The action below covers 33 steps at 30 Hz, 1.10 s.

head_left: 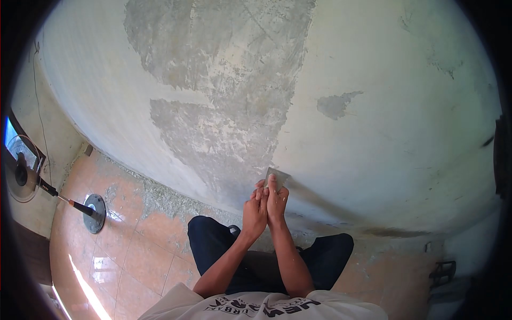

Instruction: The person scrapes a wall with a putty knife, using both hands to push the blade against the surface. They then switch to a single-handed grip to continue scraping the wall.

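A scraper (279, 173) with a flat metal blade rests against the wall (362, 144), at the lower right edge of a bare grey patch (234, 117). My right hand (276, 205) is closed around it, the thumb lying along the blade. Pressed close beside it, my left hand (255, 214) is also closed on the scraper, its fingers partly behind the right hand. Both hands hide the handle. White paint surrounds the grey patch, and a smaller grey spot (336, 105) shows to the right.
Paint flakes (160, 200) lie along the foot of the wall on the tiled floor (144, 250). A standing fan with a round base (94, 213) is at the left. At the far right sits a dark object (442, 273) I cannot make out. My bent knees flank my arms.
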Each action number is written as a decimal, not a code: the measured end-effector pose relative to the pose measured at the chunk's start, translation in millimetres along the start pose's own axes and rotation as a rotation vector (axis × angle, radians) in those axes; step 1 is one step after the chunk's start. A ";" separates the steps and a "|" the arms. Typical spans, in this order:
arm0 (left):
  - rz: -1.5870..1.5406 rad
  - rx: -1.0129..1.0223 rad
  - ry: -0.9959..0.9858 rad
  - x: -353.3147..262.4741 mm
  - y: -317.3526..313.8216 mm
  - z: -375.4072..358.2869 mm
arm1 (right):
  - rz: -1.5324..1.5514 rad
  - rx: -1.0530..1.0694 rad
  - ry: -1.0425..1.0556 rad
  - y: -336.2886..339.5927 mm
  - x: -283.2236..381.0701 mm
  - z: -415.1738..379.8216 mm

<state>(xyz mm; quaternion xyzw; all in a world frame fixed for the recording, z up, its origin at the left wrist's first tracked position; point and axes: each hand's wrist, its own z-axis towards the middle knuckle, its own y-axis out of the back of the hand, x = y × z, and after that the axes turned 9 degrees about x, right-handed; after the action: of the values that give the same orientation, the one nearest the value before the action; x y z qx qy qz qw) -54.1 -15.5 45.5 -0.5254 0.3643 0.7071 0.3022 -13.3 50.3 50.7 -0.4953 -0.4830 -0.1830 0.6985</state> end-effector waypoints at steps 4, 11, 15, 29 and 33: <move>-0.059 0.099 0.150 -1.0 5.4 -2.0 | 0.037 -0.003 -0.003 -9.0 8.1 -3.7; -0.039 0.039 0.028 -4.5 3.2 1.6 | 0.003 -0.001 -0.006 -6.3 7.3 0.3; -0.049 0.095 0.125 -3.4 3.4 -4.6 | 0.039 -0.003 0.007 -4.0 4.0 -5.5; 0.013 0.104 0.069 -4.3 5.7 0.5 | 0.026 0.005 -0.020 -7.1 8.8 -0.4; -0.025 0.122 0.094 -22.0 13.8 11.1 | 0.018 0.057 0.044 -15.9 17.2 9.7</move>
<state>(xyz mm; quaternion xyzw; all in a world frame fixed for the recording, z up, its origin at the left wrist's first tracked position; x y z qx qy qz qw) -65.2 -14.9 71.5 -0.5430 0.4139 0.6543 0.3251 -21.7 55.5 74.1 -0.4755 -0.4680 -0.1735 0.7244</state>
